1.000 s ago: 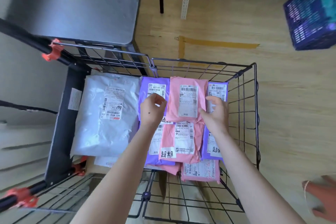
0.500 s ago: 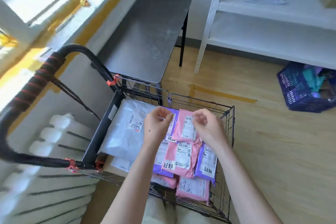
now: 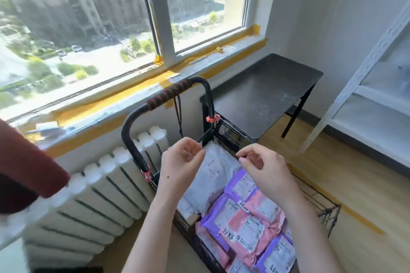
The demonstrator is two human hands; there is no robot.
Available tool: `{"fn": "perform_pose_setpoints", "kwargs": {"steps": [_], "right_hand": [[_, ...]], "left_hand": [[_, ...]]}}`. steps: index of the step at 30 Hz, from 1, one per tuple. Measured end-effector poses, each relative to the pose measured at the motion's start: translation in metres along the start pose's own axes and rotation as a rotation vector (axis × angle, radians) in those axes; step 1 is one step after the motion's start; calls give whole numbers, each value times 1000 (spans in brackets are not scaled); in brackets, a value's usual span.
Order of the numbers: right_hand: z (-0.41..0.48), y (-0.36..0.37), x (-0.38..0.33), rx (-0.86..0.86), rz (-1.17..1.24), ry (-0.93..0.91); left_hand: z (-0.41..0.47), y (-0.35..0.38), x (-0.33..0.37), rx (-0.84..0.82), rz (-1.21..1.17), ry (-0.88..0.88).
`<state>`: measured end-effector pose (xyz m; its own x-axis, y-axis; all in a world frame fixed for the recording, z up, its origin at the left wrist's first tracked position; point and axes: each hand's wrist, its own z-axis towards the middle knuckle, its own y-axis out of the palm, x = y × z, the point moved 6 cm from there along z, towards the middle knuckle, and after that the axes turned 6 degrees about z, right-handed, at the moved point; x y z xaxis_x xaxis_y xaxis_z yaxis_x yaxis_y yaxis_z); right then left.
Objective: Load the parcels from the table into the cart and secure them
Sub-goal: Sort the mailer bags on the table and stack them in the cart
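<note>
pink and purple parcels [image 3: 244, 226]: nearest. soft bags stacked flat and overlapping in the near part of the cart, labels up. these read as loaded.
grey parcel [image 3: 213, 173]: one big soft bag lying flat just beyond them, at the handle end of the basket. also loaded.
left hand [image 3: 182, 162]: raised above the grey parcel. fingers loosely curled, thumb apart from them, nothing visible in it. touches no parcel.
right hand [image 3: 264, 170]: level with the left, over where the grey and purple bags meet. fingers half curled and relaxed, grasping nothing i can see.
cart [image 3: 230, 137]: black wire basket, all the bags sit inside its walls. nothing crosses over the top of the load, so i judge it not yet secured.
handle [image 3: 166, 95]: black loop with red wrap, upright past the hands.
cord [image 3: 178, 117]: dark strap hanging slack from the handle. its lower end is hidden behind the left hand. likely the tie-down, and neither hand holds it. what's left is probably to pull it over the bags and hook it on the wire.
desk [image 3: 261, 95]: dark top just beside the cart's far corner. every parcel in view is in the cart, so loading looks done. securing is the open item.
</note>
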<state>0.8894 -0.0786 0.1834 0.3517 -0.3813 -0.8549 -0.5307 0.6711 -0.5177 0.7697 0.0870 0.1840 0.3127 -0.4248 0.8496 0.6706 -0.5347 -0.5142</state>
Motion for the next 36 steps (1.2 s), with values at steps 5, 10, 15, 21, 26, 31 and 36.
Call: {"fn": "perform_pose_setpoints", "kwargs": {"steps": [5,10,15,21,26,31,36], "right_hand": [[-11,29,-35,-77,-1,-84],[-38,62,-73,-143,-14,-166],[-87,99,-103,-200,11,-201],[-162,167,-136,-307,89,-262],[-214,227,-171,-444,94,-366],[-247,281,-201,-628,51,-461],[-254,335,-228,-768,51,-506]], "left_hand": [[-31,-62,-18,156,19,-23],[-75,-123,-38,269,48,-45],[-139,-185,-63,338,96,-92],[-235,-246,-87,431,92,-157],[-305,-295,-110,550,107,-204],[-362,-345,-137,711,82,-313],[-396,-389,-163,883,101,-417]]}}
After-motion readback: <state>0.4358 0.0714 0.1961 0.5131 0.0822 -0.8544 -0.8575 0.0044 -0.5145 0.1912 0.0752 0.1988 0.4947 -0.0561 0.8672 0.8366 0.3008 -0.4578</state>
